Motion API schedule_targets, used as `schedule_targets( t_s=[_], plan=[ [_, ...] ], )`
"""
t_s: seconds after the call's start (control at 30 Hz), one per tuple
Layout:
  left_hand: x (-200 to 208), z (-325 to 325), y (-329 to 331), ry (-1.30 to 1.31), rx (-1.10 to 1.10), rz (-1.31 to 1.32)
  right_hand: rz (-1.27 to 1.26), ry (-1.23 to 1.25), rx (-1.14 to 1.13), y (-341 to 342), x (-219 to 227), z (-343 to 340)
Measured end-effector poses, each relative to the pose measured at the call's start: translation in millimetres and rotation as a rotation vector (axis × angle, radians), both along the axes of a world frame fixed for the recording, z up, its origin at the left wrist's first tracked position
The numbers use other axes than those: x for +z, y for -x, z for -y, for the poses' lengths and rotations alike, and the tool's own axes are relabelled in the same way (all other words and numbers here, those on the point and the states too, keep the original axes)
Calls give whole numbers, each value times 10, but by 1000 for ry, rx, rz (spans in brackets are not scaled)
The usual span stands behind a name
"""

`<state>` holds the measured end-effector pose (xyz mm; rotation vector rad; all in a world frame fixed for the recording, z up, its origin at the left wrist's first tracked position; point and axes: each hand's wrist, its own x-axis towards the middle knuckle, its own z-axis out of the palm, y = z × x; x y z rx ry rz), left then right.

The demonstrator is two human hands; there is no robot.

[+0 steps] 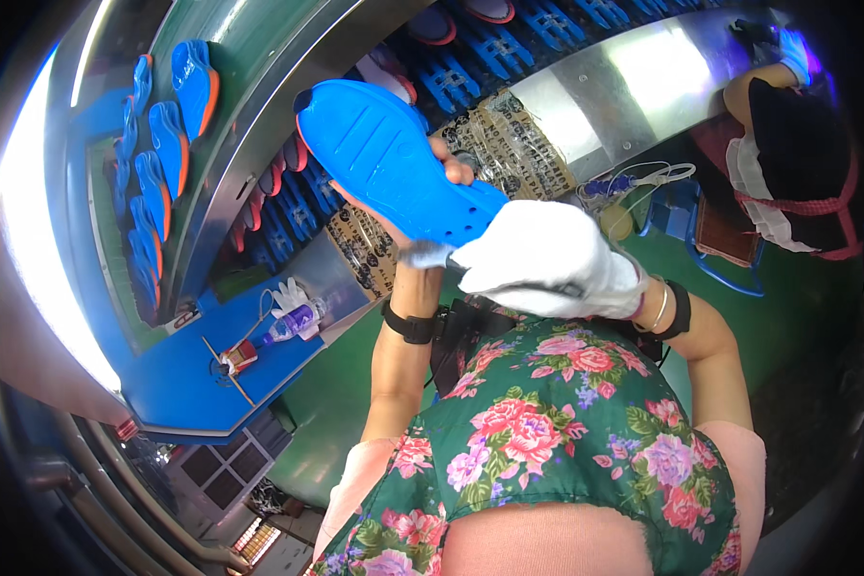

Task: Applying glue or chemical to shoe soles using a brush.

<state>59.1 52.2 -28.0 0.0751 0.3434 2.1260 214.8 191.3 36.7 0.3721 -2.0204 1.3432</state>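
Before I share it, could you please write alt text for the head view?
A person's bare left hand holds a blue shoe sole, while the white-gloved right hand covers its near end, a blurred grey object beside the glove. Blue soles with orange edges line up at left.

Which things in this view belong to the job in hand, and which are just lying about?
In the job:
Blue shoe sole, gripped by the bare left hand
Small tool, kind unclear, in the gloved right hand
Probably the orange-edged blue soles at left

Apparently lying about:
Purple-labelled bottle on the blue table
White glove beside it
Blue-framed seat at right
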Motion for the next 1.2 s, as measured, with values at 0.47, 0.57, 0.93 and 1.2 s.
schedule_targets(
  t_s=[0.47, 0.57, 0.93, 1.2],
  plan=[
    [-10, -6, 106, -57, -15, -22, 28, -42, -57, -117, -17, -81],
    [128, -67, 122, 51, -16, -61, 88, -14, 108, -188, -59, 9],
    [61, -116, 412, 103, -322, -41, 85, -210, 116, -294, -183, 75],
    [28, -137, 521, 132, -583, -73, 67, -109, 206, -98, -160, -90]
  ],
)
